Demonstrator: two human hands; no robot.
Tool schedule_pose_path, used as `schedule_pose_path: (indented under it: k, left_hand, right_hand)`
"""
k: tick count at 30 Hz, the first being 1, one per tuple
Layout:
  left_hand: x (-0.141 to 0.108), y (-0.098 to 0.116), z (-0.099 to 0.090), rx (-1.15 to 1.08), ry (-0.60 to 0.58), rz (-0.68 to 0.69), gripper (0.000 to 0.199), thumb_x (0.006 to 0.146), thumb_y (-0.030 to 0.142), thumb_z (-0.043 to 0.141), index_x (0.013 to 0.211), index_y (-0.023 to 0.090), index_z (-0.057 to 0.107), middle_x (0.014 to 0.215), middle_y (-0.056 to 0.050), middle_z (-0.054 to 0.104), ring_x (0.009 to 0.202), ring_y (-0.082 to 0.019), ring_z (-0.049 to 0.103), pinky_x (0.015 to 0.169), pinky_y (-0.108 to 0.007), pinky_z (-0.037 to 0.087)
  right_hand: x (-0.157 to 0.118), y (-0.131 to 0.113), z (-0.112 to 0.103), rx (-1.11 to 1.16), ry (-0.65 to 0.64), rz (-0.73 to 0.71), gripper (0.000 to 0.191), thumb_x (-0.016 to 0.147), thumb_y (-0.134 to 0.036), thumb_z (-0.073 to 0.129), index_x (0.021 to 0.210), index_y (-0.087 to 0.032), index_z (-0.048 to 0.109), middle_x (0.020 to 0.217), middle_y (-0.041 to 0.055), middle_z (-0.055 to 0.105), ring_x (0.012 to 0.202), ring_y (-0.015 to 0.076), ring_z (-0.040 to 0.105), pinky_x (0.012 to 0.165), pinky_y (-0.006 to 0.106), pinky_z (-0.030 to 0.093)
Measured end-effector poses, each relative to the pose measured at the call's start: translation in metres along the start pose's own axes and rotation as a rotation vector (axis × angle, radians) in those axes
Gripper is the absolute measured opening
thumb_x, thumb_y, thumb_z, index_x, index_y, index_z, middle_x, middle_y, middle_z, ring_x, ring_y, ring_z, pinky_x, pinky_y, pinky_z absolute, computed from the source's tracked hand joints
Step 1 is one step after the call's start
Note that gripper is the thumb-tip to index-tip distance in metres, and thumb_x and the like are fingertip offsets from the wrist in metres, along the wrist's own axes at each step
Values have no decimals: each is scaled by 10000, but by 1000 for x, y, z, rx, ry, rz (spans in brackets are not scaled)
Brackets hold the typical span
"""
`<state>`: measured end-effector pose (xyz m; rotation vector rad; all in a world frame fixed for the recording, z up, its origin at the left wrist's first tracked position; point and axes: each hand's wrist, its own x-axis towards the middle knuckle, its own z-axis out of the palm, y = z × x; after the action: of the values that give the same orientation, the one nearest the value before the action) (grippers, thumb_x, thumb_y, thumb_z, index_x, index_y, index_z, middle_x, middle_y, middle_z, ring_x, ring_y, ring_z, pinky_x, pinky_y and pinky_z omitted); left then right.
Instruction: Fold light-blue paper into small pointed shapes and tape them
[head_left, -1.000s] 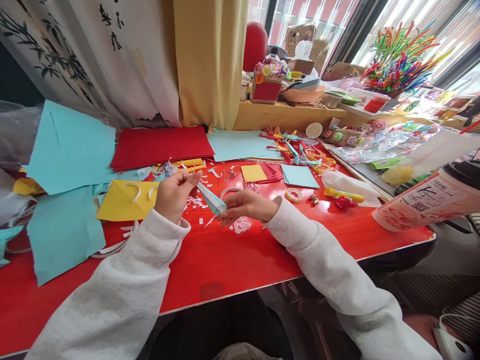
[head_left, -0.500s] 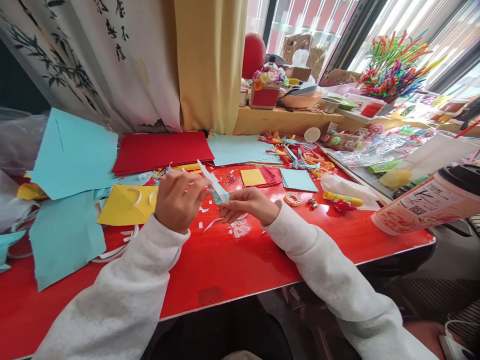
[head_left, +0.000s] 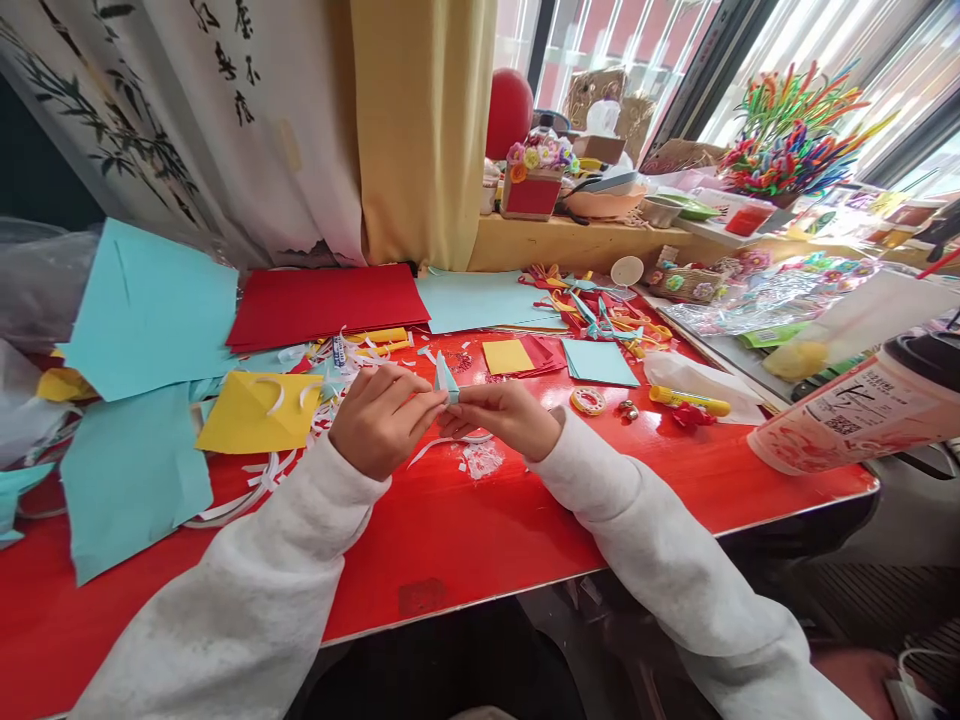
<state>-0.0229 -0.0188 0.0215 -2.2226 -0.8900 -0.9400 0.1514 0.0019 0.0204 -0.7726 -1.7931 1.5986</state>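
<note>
A small folded light-blue paper with a pointed tip stands up between my hands, above the red table. My left hand pinches its lower left side, fingers curled inward. From the other side my right hand grips it between thumb and fingers. The fingertips of both hands nearly meet and hide the lower part of the paper. Below them on the table lie a curled white strip and a patch of white scraps.
Square light-blue sheets and a yellow square lie beyond my right hand. A tape roll, a glue stick and a tall cup stand or lie rightward. Large blue sheets and a yellow sheet cover the left.
My left hand has come right and down from beside the paper and now pinches it near the right fingertips. The paper's tip stands more upright; its long white edge strip no longer shows.
</note>
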Motion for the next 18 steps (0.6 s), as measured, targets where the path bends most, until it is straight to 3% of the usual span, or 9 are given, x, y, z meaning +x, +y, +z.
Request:
schedule_pose_path:
  k: [11,18]
  left_hand:
    - [0,1,3,-64,-49,-52,141,733,187,498,800,182,621,724,-28,626,712,-177,519,635,-316,379]
    - [-1,1,5,-82,-76,-56,135,735,195,505,805,177,619,722,-28,621,715,-174,511,639,-322,386]
  right_hand:
    - [2,10,-2,-267,8,-111,260,796,-315,406,860,-113,556,776,61,614,730,122,610,705,276,505]
    - [0,8,-1,-490,48,-164,239,815,-266,371,831,-128,566,760,46,626,686,107,602,645,242,494]
